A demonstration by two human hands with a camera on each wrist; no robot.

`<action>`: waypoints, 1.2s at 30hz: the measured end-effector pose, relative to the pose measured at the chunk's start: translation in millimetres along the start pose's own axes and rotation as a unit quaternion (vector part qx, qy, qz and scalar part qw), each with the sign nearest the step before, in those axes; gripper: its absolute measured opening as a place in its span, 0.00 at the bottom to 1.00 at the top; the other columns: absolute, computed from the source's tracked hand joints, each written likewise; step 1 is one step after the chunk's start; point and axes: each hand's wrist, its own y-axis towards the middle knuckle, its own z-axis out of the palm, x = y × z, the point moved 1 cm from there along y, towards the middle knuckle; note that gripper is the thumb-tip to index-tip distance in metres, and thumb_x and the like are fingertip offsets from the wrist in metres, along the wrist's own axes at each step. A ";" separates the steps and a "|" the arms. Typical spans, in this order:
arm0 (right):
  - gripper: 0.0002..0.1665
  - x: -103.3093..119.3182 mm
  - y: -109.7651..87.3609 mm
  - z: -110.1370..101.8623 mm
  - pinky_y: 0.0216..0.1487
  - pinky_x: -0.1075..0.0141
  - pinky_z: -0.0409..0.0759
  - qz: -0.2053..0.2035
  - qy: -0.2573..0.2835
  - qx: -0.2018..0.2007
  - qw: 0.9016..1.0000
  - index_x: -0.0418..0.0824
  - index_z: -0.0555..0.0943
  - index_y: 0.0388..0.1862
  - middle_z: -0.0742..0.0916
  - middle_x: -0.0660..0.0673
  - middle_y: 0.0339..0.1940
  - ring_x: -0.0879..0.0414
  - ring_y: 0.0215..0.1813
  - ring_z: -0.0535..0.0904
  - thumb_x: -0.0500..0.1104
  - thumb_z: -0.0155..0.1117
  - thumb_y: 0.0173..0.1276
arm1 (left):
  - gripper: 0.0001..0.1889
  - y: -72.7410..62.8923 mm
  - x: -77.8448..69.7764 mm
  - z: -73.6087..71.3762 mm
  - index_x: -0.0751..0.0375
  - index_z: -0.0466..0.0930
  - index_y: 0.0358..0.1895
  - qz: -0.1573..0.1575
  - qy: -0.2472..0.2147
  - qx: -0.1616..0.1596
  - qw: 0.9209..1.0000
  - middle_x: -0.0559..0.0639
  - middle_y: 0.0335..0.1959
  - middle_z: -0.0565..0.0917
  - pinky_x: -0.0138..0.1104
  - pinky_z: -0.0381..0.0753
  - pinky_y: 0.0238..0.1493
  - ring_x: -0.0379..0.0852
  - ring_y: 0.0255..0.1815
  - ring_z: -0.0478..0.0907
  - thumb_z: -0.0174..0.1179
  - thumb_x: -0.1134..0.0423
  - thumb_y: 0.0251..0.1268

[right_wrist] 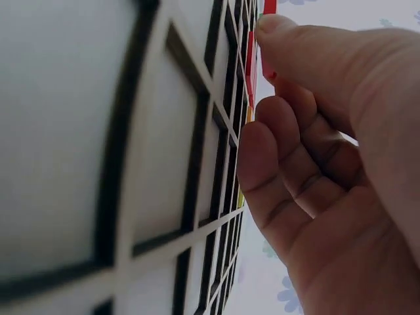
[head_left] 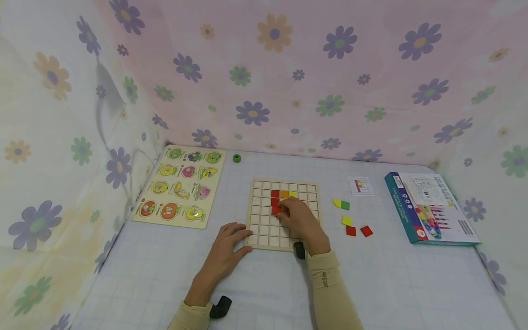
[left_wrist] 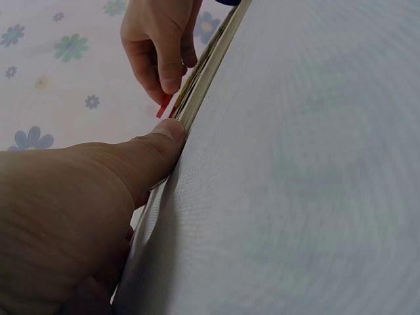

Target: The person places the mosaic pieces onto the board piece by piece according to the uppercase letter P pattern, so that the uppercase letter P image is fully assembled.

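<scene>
A wooden grid board (head_left: 264, 231) lies on the cloth-covered table. In its upper middle part are red square tiles (head_left: 275, 193) in a column, with an orange tile (head_left: 284, 194) and a yellow tile (head_left: 293, 195) to the right of the top one. My right hand (head_left: 303, 222) is over the board and pinches a red tile (right_wrist: 268, 62) between thumb and finger, tilted, close to the column. My left hand (head_left: 224, 245) rests at the board's lower left edge, fingers extended, and its thumb (left_wrist: 169, 130) touches the rim.
Right of the board lie a yellow-green pair of pieces (head_left: 341, 204), a loose yellow tile (head_left: 347, 221) and two red ones (head_left: 366, 231). A pattern card (head_left: 360, 186) and a box (head_left: 433, 208) sit farther right. On the left are a fruit puzzle (head_left: 177, 188) and a green round piece (head_left: 237, 158).
</scene>
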 end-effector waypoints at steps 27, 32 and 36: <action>0.14 9.3 1.3 1.6 0.45 0.62 0.79 0.017 -0.007 0.003 1.000 0.37 0.86 0.50 0.83 0.48 0.36 0.56 0.39 0.75 0.41 0.73 0.68 | 0.22 -1.1 0.5 0.7 0.48 0.86 0.58 0.018 -0.001 -0.013 1.000 0.46 0.64 0.79 0.48 0.73 0.73 0.50 0.74 0.66 0.75 0.56 0.58; 0.17 9.7 0.5 1.0 0.47 0.61 0.80 0.022 -0.002 0.001 1.000 0.37 0.86 0.52 0.84 0.47 0.39 0.55 0.41 0.77 0.41 0.73 0.67 | 0.22 -1.0 0.7 0.8 0.48 0.86 0.58 0.022 -0.004 -0.016 1.000 0.46 0.64 0.79 0.48 0.73 0.73 0.49 0.74 0.66 0.75 0.56 0.58; 0.17 9.1 0.5 1.2 0.47 0.61 0.80 0.024 -0.002 0.002 1.000 0.37 0.86 0.53 0.85 0.47 0.40 0.55 0.41 0.77 0.41 0.73 0.67 | 0.22 -0.4 1.1 1.2 0.48 0.86 0.57 0.020 -0.003 -0.015 1.000 0.45 0.64 0.80 0.48 0.74 0.72 0.49 0.73 0.66 0.75 0.56 0.58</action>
